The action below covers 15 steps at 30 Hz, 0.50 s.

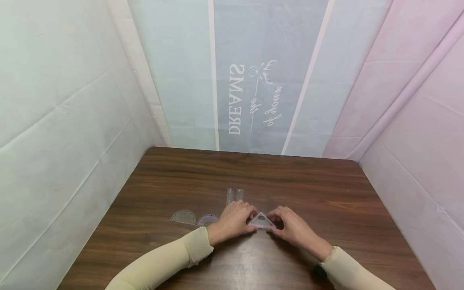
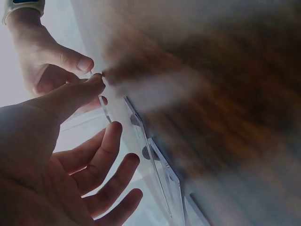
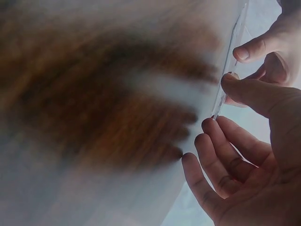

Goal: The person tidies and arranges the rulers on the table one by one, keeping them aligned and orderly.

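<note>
A small clear triangular set square (image 1: 260,220) is held between the two hands, low over the wooden table. The left hand (image 1: 237,217) pinches its left corner between thumb and fingers; in the left wrist view, the other fingers of that left hand (image 2: 89,165) are spread loosely. On the opposite corner, the right hand (image 1: 290,225) grips with thumb and fingertips. Seen edge-on, the set square (image 3: 225,75) is a thin transparent strip in the right wrist view. Part of each corner is hidden behind fingers.
Left of the hands lie a clear protractor (image 1: 183,217) and a purple-marked protractor (image 1: 207,220). Just beyond the left hand are two clear ruler-like strips (image 1: 230,195), partly covered. The brown wooden table (image 1: 308,181) is bordered by fabric walls (image 1: 268,141).
</note>
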### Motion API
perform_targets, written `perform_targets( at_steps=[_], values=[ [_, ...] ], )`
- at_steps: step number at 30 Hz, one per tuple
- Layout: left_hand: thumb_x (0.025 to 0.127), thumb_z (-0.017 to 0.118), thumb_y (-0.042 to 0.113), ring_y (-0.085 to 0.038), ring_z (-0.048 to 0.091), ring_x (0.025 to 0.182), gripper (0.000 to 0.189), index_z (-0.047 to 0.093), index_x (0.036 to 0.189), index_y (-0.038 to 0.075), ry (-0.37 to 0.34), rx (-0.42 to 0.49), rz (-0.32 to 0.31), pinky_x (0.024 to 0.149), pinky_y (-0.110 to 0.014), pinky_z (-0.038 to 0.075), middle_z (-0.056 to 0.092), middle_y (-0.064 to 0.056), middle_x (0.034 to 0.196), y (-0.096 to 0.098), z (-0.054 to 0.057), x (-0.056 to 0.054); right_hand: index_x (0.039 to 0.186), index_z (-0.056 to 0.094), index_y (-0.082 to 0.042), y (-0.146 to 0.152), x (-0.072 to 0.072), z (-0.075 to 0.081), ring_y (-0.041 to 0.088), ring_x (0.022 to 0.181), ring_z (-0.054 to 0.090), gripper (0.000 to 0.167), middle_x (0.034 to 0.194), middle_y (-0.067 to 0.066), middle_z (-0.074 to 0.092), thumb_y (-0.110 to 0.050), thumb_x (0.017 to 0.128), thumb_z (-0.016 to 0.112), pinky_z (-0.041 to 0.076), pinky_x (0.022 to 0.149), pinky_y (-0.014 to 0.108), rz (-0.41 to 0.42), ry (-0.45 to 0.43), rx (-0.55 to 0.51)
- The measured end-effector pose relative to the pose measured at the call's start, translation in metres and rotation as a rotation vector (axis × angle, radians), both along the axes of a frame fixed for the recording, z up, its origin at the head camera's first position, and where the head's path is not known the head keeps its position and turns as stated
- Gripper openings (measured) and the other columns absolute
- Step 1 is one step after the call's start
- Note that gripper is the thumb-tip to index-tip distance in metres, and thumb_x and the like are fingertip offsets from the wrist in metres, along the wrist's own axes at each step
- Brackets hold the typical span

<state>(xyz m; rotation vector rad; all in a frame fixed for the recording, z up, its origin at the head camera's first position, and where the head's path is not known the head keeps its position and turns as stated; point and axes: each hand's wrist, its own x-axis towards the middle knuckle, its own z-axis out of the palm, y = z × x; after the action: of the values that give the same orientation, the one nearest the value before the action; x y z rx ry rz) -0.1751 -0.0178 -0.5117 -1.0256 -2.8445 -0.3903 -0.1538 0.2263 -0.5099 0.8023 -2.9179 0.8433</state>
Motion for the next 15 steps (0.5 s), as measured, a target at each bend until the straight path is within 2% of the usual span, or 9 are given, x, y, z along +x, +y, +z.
perform_targets(
  at_steps=[7, 15],
  values=[
    [0.085, 0.09, 0.049, -0.006, 0.056, 0.087, 0.045, 0.078, 0.12, 0.024, 0.008, -0.041, 0.004, 0.079, -0.025, 0.046, 0.068, 0.017, 0.092, 0.0009, 0.0009, 0.0041, 0.111, 0.077, -0.011, -0.0002, 0.0008, -0.0043, 0.008, 0.091, 0.061, 0.03, 0.099, -0.009, 0.067, -0.019, 0.086, 0.093, 0.055, 0.078, 0.031, 0.028, 0.051, 0.032],
    [0.087, 0.088, 0.052, -0.009, 0.06, 0.096, 0.047, 0.076, 0.123, 0.026, 0.003, -0.103, 0.01, 0.09, -0.029, 0.049, 0.071, 0.015, 0.102, 0.0017, 0.0008, 0.0045, 0.114, 0.077, -0.013, -0.0021, 0.0016, -0.0051, 0.006, 0.091, 0.058, 0.034, 0.101, -0.01, 0.064, -0.026, 0.087, 0.093, 0.055, 0.078, 0.031, 0.023, 0.045, 0.09]
  ],
)
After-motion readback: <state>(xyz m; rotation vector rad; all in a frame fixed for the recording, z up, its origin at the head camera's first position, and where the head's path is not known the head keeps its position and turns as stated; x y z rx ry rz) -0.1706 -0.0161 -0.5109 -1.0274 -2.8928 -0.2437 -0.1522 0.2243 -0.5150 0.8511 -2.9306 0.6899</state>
